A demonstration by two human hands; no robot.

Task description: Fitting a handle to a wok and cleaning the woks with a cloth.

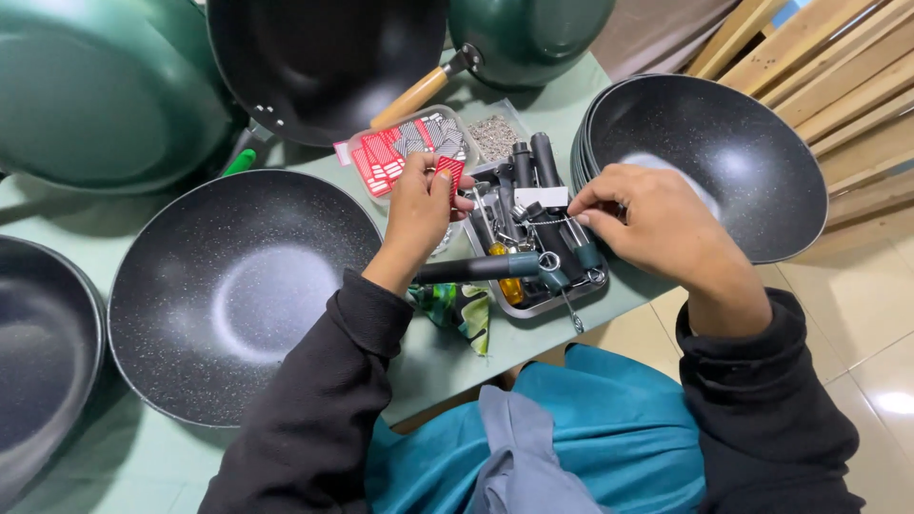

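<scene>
Head view, mid-frame: my left hand (419, 211) and right hand (652, 221) each pinch an end of a thin wire (545, 221) over the metal tray (533, 306) of pan handles (533, 171) on the bench (124, 457).

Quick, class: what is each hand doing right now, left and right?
Left hand: closed, pinching a small part too small to identify, over the red tags.
Right hand: closed, fingertips pinching a thin wire above the tray.
</scene>
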